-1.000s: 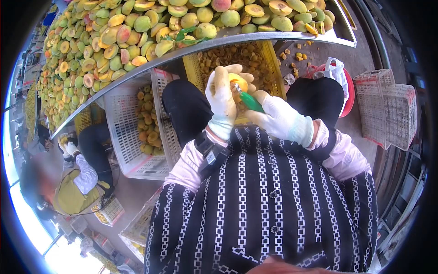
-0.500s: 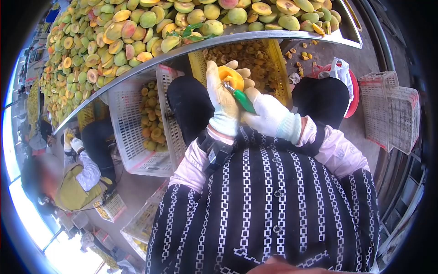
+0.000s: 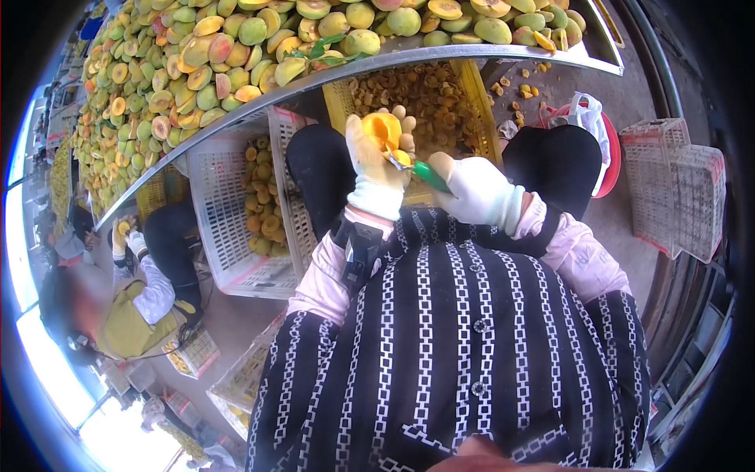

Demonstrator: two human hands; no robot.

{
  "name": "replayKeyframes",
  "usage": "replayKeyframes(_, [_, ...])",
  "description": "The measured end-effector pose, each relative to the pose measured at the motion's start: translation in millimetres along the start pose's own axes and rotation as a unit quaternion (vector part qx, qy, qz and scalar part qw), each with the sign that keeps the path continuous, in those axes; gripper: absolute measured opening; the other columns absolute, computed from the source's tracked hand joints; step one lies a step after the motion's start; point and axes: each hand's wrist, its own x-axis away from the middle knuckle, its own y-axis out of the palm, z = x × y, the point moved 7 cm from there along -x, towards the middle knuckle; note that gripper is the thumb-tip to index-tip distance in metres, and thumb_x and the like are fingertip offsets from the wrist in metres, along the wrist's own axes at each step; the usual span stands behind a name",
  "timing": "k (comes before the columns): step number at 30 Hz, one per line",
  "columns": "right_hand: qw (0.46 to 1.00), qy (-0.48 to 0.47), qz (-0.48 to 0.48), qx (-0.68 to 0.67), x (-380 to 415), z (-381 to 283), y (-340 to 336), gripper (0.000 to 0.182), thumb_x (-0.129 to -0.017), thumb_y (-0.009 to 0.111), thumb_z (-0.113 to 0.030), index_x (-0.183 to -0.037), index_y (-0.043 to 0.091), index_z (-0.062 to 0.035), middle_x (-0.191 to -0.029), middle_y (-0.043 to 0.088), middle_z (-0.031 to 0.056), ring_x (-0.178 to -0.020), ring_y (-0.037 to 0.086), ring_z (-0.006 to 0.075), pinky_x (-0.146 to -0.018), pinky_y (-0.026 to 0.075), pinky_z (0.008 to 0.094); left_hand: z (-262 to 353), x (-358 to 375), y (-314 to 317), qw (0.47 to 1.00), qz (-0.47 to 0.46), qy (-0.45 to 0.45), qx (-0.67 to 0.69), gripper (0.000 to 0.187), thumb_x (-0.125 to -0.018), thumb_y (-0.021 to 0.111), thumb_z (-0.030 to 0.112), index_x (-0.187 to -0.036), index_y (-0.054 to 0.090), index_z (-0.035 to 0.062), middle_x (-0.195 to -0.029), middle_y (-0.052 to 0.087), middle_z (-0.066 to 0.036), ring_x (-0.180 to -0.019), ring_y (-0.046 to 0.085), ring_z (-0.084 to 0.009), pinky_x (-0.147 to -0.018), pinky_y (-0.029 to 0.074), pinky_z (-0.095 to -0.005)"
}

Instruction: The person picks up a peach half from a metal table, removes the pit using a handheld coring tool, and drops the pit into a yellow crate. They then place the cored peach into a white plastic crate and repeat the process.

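Note:
In the middle of the head view, my left hand, in a pale glove, is wrapped around a halved yellow peach with its cut side up. My right hand, in a white glove, grips a green-handled pitting spoon. The spoon's metal end lies just below the peach half, with a small yellow-brown piece on it, perhaps the pit. Below and beyond my hands stands a yellow crate with many brownish pits and scraps inside.
A metal-edged table heaped with halved peaches spans the top. Left of my knees is a white crate of fruit halves. A red basin with a white bag and stacked crates stand right. A co-worker sits left.
The spoon's tip has come out of the peach hollow toward me, carrying a small piece. My left hand has shifted slightly left, and my right hand slightly right.

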Motion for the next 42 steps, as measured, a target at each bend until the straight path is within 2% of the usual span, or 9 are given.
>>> replayKeyframes(4, [0.972, 0.149, 0.031, -0.179, 19.9, 40.3, -15.7, 0.023, -0.083, 0.06, -0.018, -0.103, 0.054, -0.0081, -0.069, 0.061, 0.0183, -0.066, 0.063, 0.0373, -0.059, 0.05, 0.0439, 20.8, -1.5, 19.3, 0.986, -0.065, 0.151, -0.024, 0.046, -0.091, 0.054, 0.049, -0.106, 0.057, 0.0058, -0.108, 0.063, -0.015, -0.097, 0.063, -0.0326, -0.081, 0.055, -0.0417])
replayKeyframes(8, [0.964, 0.237, 0.06, 0.106, 36.8, 92.5, -21.3, 0.038, -0.085, 0.06, -0.025, -0.118, 0.051, -0.0079, -0.086, 0.066, 0.0194, -0.078, 0.065, 0.0344, -0.062, 0.051, 0.0434, 11.6, 14.9, 45.5, 0.977, -0.173, 0.124, 0.017, 0.034, -0.091, 0.058, 0.038, -0.106, 0.058, 0.0064, -0.113, 0.062, -0.014, -0.103, 0.06, -0.0331, -0.087, 0.052, -0.0439])
replayKeyframes(11, [0.921, 0.332, 0.007, -0.205, 32.9, 88.4, -16.1, 0.046, -0.087, 0.06, -0.033, -0.121, 0.051, -0.0047, -0.079, 0.065, 0.0143, -0.072, 0.065, 0.0266, -0.065, 0.051, 0.0376, -1.8, 29.4, 53.4, 0.974, -0.203, 0.092, 0.045, 0.032, -0.094, 0.056, 0.028, -0.111, 0.056, 0.0015, -0.118, 0.059, -0.019, -0.112, 0.055, -0.0356, -0.099, 0.046, -0.0472])
replayKeyframes(14, [0.978, 0.155, 0.12, 0.071, 33.4, 111.2, -3.2, 0.046, -0.088, 0.06, -0.033, -0.121, 0.05, -0.0038, -0.074, 0.058, 0.0034, -0.06, 0.057, 0.0134, -0.052, 0.047, 0.0283, -6.3, 37.7, 54.1, 0.974, -0.206, 0.08, 0.051, 0.032, -0.095, 0.053, 0.021, -0.116, 0.054, -0.0035, -0.121, 0.056, -0.022, -0.118, 0.051, -0.0377, -0.107, 0.038, -0.05])
replayKeyframes(18, [0.865, 0.301, 0.022, -0.4, 35.9, 57.6, -18.9, 0.038, -0.092, 0.056, -0.034, -0.116, 0.052, -0.0059, -0.064, 0.054, 0.0015, -0.044, 0.05, 0.0102, -0.042, 0.04, 0.024, -5.7, 42.0, 42.3, 0.977, -0.188, 0.092, 0.033, 0.031, -0.095, 0.053, 0.022, -0.116, 0.055, -0.001, -0.122, 0.056, -0.02, -0.118, 0.052, -0.0364, -0.106, 0.04, -0.0496])
replayKeyframes(27, [0.796, 0.15, 0.124, -0.573, 17.3, 31.5, -3.0, 0.032, -0.085, 0.067, -0.026, -0.102, 0.052, -0.0029, -0.064, 0.054, 0.0015, -0.045, 0.051, 0.0091, -0.042, 0.041, 0.0223, -33.5, 83.2, 67.4, 0.92, -0.287, 0.135, -0.23, 0.06, -0.091, 0.058, 0.004, -0.144, 0.031, 0.0083, -0.147, 0.036, -0.008, -0.129, 0.042, -0.0201, -0.105, 0.038, -0.03])
replayKeyframes(34, [0.822, 0.134, 0.148, -0.533, 27.6, 32.1, 2.9, 0.032, -0.085, 0.065, -0.023, -0.107, 0.054, -0.0023, -0.071, 0.057, 0.0009, -0.051, 0.054, 0.0082, -0.048, 0.043, 0.0212, -30.5, 104.0, 71.2, 0.856, -0.287, 0.22, -0.37, 0.068, -0.083, 0.062, -0.008, -0.142, 0.033, 0.0061, -0.143, 0.041, -0.012, -0.128, 0.043, -0.0203, -0.108, 0.035, -0.0322])
replayKeyframes(39, [0.922, 0.138, 0.228, -0.282, 39.2, 30.6, -26.8, 0.034, -0.087, 0.062, -0.022, -0.116, 0.055, -0.0062, -0.081, 0.063, 0.0072, -0.069, 0.063, 0.0187, -0.06, 0.048, 0.0304, -13.4, 97.5, 54.1, 0.921, -0.236, 0.156, -0.267, 0.047, -0.101, 0.035, 0.04, -0.13, 0.043, 0.0036, -0.123, 0.056, -0.021, -0.101, 0.064, -0.0258, -0.081, 0.055, -0.0361])
replayKeyframes(42, [0.961, 0.07, 0.251, -0.092, 41.0, 6.6, -44.0, 0.034, -0.085, 0.063, -0.021, -0.117, 0.057, -0.0114, -0.083, 0.066, 0.011, -0.071, 0.066, 0.0252, -0.061, 0.05, 0.0347, -10.2, 98.9, 46.4, 0.916, -0.217, 0.14, -0.308, 0.048, -0.101, 0.035, 0.042, -0.129, 0.045, 0.0039, -0.12, 0.059, -0.02, -0.093, 0.066, -0.0247, -0.072, 0.058, -0.0324])
